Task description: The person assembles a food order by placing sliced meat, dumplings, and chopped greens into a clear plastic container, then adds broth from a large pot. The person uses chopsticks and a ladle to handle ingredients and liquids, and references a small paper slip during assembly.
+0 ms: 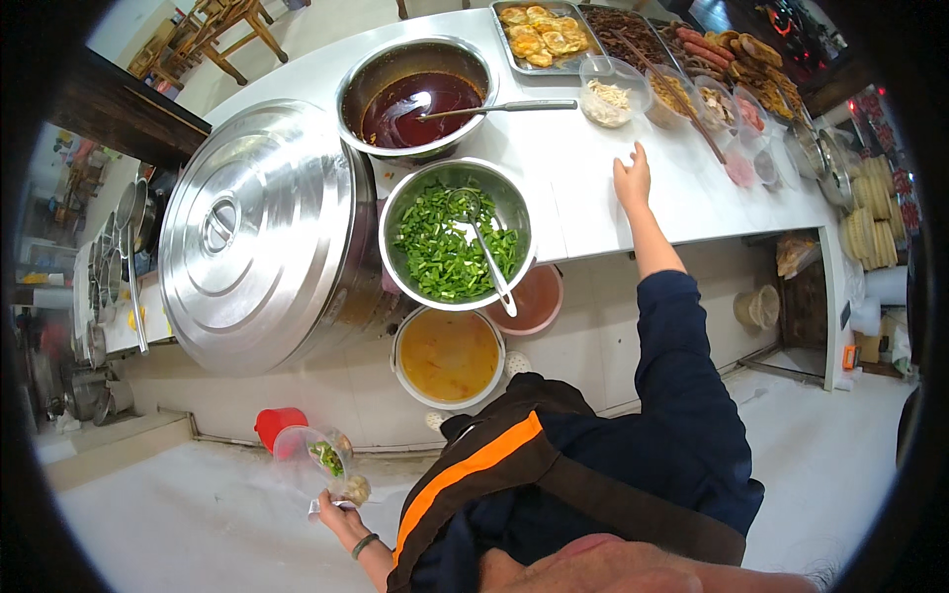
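Observation:
Low at the left, my left hand (339, 513) is closed round a clear plastic bowl (290, 447). Chopped greens (326, 457) and something pale show inside the bowl, and a bit of white lies against my fingers. My right hand (633, 178) reaches over the white counter (583, 203) with its fingers stretched out and nothing in them. Just beyond it stands a clear tub of pale shreds (605, 103), apart from my fingertips. To that tub's right are further clear tubs (714, 103), with long brown chopsticks (682, 102) lying across them.
A steel bowl of chopped greens (524, 222) holds a spoon (491, 259). Behind it, a ladle (514, 107) rests in a basin of dark red liquid (425, 107). A big lidded pot (252, 237) stands left. Below are a bucket of yellowish broth (448, 358) and a red bucket (280, 425).

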`<state>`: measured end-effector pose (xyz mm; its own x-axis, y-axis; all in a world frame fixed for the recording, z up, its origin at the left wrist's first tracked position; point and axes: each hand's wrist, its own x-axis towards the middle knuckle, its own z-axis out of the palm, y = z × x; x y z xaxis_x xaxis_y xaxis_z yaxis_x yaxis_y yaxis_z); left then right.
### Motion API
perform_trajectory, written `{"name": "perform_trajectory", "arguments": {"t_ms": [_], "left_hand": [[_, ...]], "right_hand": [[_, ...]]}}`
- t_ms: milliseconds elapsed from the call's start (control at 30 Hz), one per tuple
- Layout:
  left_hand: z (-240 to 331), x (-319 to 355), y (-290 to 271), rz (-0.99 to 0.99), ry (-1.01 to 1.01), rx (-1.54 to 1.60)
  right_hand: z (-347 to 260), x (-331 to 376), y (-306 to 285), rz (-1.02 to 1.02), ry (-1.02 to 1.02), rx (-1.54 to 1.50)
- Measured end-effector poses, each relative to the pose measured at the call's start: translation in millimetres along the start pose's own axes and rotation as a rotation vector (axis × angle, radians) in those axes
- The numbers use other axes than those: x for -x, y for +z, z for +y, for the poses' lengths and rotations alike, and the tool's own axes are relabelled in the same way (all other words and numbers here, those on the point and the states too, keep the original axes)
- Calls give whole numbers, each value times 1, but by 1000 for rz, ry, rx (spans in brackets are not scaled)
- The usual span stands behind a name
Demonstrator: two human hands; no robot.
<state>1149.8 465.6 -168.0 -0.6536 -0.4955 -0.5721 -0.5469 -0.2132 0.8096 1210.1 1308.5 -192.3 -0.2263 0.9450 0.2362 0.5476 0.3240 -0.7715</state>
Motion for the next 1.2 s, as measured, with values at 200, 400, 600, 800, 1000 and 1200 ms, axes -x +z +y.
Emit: {"name": "perform_trajectory", "arguments": {"t_ms": [200,400,600,800,1000,1200], "left_hand": [[25,-34,7,-256,-19,147],[66,-162,-10,-193,92,211],[154,-230,-18,-185,338,102],[199,-235,-24,-258,521,121],[163,-229,-60,-343,245,210],[81,-246,-93,-116,30,81]], "right_hand": [[54,102,-41,98,232,127],[106,307,-82,-303,209,574],[56,480,-97,-1139,722,455],[9,498,-64,-952,555,373],[-4,414,-87,-342,437,168],[-46,304,-105,118,682,-394]]}}
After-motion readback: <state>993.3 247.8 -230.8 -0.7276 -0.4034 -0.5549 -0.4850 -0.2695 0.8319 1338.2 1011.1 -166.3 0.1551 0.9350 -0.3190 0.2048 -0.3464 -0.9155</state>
